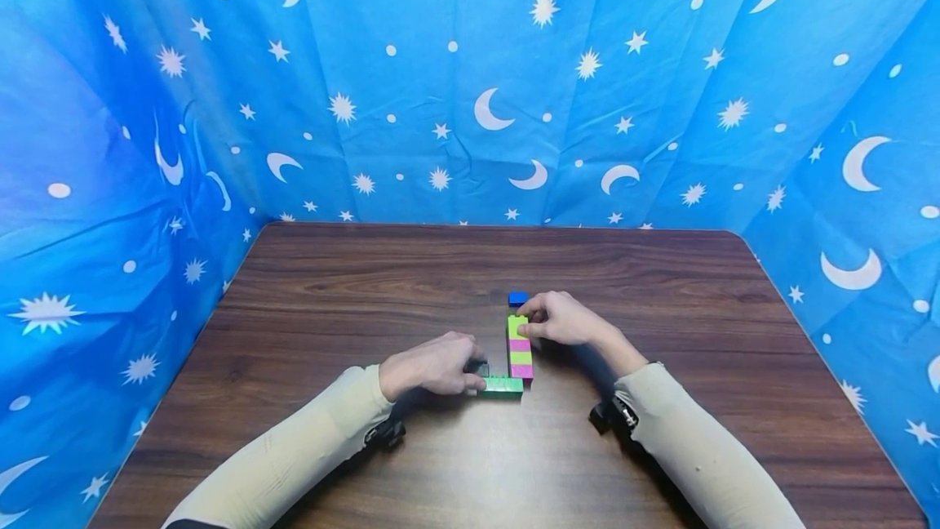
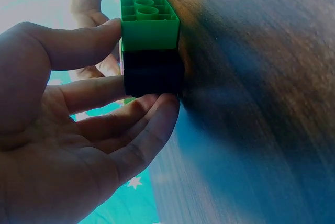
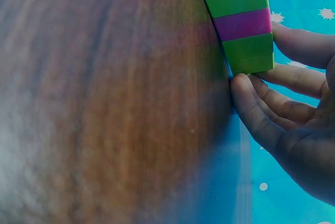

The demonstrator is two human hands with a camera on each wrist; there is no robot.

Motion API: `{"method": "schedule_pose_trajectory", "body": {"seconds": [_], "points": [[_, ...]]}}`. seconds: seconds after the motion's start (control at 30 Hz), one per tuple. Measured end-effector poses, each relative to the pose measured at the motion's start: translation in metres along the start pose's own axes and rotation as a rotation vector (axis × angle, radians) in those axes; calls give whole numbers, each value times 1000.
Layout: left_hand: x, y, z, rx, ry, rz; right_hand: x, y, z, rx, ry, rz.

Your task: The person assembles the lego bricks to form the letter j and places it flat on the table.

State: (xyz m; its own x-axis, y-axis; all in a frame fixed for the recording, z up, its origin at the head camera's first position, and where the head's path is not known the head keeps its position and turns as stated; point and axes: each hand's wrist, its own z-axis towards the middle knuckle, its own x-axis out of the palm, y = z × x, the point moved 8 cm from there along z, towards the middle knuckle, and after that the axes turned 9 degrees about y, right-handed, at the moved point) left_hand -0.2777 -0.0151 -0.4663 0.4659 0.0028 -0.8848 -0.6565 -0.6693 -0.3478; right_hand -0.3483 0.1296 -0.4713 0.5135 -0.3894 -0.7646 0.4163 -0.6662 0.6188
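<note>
Toward the middle of the table, my left hand (image 1: 441, 366) holds a green toy brick (image 1: 503, 387) with a black brick (image 2: 153, 72) against it. In the left wrist view, the thumb is on the green brick and the other fingers are at the black one. A stack of alternating lime-green and pink bricks (image 1: 520, 357) lies lengthwise, its near pink end close to the green brick; whether they join cannot be told. My right hand (image 1: 569, 319) grips the stack's far lime-green end (image 3: 248, 54), thumb along one side and fingers at the end.
A blue brick (image 1: 517, 299) sits just beyond the stack, beside the right fingers. The dark wooden table (image 1: 352, 284) reaches back to a blue curtain (image 1: 441, 88) with moons and stars, which also hangs at both sides.
</note>
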Motion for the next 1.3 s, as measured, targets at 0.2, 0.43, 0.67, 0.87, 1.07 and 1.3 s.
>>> {"method": "schedule_pose_trajectory", "body": {"seconds": [0.2,0.43,0.67,0.87,1.07,1.3], "points": [[-1,-2,0,48,-31,6,1,-3,2,6,3,-26],[-2,-1,-1,39,-27,-5,-1,2,0,-10,13,-20],[-3,1,-1,22,-19,-4,-19,-2,3,-28,-123,-6],[-3,3,-1,1,-10,-17,-35,-4,7,3,-248,-40],[-1,2,-2,6,-2,-22,-35,-6,13,43,-248,-77],[-1,1,-1,26,-14,-13,-36,-8,19,48,-240,-92]]}}
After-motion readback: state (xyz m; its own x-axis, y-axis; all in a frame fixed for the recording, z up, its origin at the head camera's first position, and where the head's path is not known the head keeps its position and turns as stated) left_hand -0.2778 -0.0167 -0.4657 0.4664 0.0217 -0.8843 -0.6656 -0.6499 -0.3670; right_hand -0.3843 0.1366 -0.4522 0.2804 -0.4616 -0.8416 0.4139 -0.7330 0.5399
